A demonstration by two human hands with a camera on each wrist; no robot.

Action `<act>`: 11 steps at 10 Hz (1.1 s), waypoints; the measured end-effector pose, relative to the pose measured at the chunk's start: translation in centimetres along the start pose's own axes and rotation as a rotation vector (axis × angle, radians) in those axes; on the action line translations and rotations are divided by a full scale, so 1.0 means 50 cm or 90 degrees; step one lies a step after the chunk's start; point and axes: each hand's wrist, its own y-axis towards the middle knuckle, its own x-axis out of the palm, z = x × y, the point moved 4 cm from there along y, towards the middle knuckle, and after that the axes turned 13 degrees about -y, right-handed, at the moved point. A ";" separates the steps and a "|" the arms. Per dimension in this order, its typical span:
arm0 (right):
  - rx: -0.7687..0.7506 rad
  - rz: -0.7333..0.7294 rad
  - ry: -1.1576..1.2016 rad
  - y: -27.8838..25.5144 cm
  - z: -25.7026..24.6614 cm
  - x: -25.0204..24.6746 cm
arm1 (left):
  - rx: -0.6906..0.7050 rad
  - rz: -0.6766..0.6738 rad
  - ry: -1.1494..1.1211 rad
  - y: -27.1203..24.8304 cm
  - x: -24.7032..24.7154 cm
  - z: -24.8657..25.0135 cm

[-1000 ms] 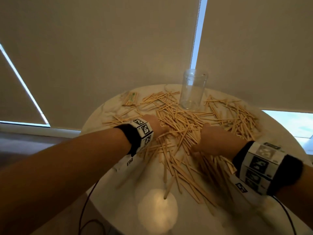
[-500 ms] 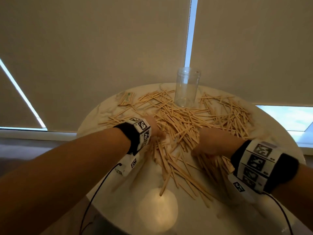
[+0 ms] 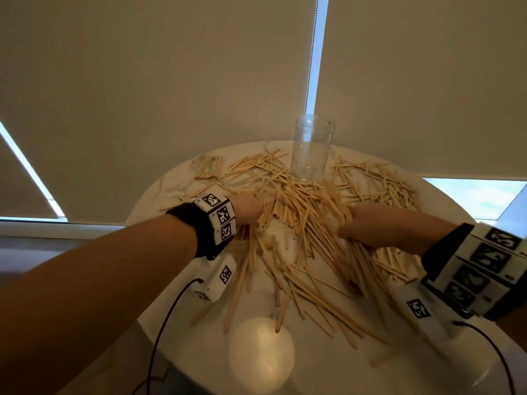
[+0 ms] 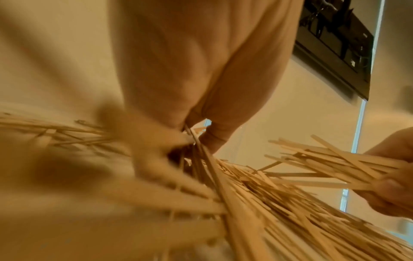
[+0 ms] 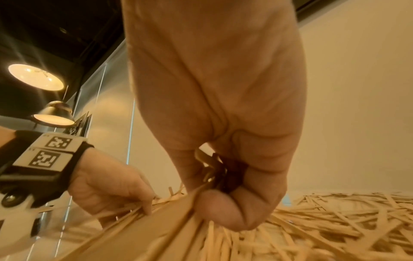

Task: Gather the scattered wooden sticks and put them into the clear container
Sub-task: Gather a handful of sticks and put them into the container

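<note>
Many thin wooden sticks [image 3: 302,206] lie heaped and scattered over a round white table [image 3: 176,183]. The clear container [image 3: 312,149] stands upright and empty at the table's far edge, behind the heap. My left hand [image 3: 246,212] is dug into the left side of the heap, its fingers curled round a bunch of sticks [image 4: 223,176]. My right hand [image 3: 370,226] is low on the right side. In the right wrist view its fingers [image 5: 257,203] close round a bundle of sticks [image 5: 156,229]. The left hand [image 5: 111,190] shows there too, pinching sticks.
A small wrapped packet of sticks [image 3: 209,166] lies at the back left of the table. Loose sticks reach toward the near edge, beside a bright lamp reflection [image 3: 261,354]. Window blinds [image 3: 171,81] hang right behind the table. Cables trail from both wrists.
Both hands have stayed down in the pile, and the sticks between them have bunched into a tighter heap. The head view has shifted slightly.
</note>
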 end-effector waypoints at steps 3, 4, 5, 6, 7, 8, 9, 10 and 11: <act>-0.059 0.043 0.098 0.009 -0.048 -0.015 | 0.034 -0.029 -0.474 0.031 0.033 -0.007; -0.078 0.066 0.074 0.014 -0.068 -0.014 | 0.032 0.000 -0.593 0.026 0.035 0.021; -0.078 0.113 0.076 0.019 -0.085 -0.019 | 0.041 -0.014 -0.610 0.019 0.050 0.054; -0.110 0.127 0.066 0.022 -0.102 -0.023 | 0.054 -0.019 -0.623 0.015 0.060 0.069; -0.149 0.127 -0.023 0.030 -0.121 -0.016 | 0.112 -0.038 -0.638 0.010 0.059 0.088; -0.171 0.140 -0.059 0.048 -0.134 -0.007 | 0.136 -0.014 -0.696 0.008 0.054 0.097; -0.214 0.162 -0.050 0.057 -0.150 -0.003 | 0.125 0.032 -0.710 0.020 0.045 0.093; -0.234 0.174 -0.009 0.062 -0.154 0.000 | 0.099 0.115 -0.658 0.025 0.035 0.072; -0.227 0.185 -0.020 0.065 -0.147 0.003 | 0.093 0.151 -0.675 0.034 0.031 0.057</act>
